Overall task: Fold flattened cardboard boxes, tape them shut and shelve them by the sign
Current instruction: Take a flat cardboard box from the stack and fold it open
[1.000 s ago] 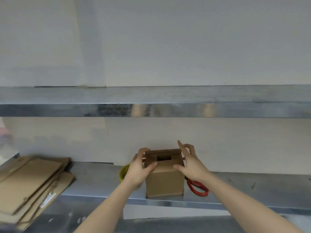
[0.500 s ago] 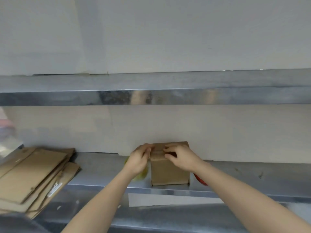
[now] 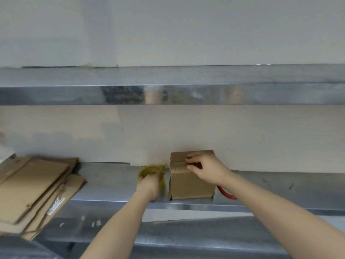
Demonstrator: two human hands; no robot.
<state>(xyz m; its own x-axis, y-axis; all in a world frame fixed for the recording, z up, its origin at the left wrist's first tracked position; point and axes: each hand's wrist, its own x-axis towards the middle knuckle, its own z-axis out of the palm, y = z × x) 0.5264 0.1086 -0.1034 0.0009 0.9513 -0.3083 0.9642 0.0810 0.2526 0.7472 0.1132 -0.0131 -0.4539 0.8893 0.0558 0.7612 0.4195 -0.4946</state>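
Observation:
A small folded cardboard box (image 3: 190, 184) stands upright on the metal shelf (image 3: 112, 184) against the wall. My right hand (image 3: 205, 168) lies on its top with fingers curled over the closed flaps, pressing them down. Left of the box lies a yellow tape roll (image 3: 147, 170); my left hand (image 3: 149, 186) grips its near side. The roll is blurred and partly hidden by that hand.
A stack of flattened cardboard boxes (image 3: 35, 187) lies at the left end of the shelf, overhanging its edge. A red ring-shaped tool (image 3: 226, 194) peeks out right of the box. An upper metal shelf (image 3: 186, 85) runs overhead. A lower metal surface (image 3: 186, 234) sits below.
My left hand left the box top and dropped to the yellow tape roll. My right hand stayed on the flaps, now holding them down alone. The view shifted left and down a little.

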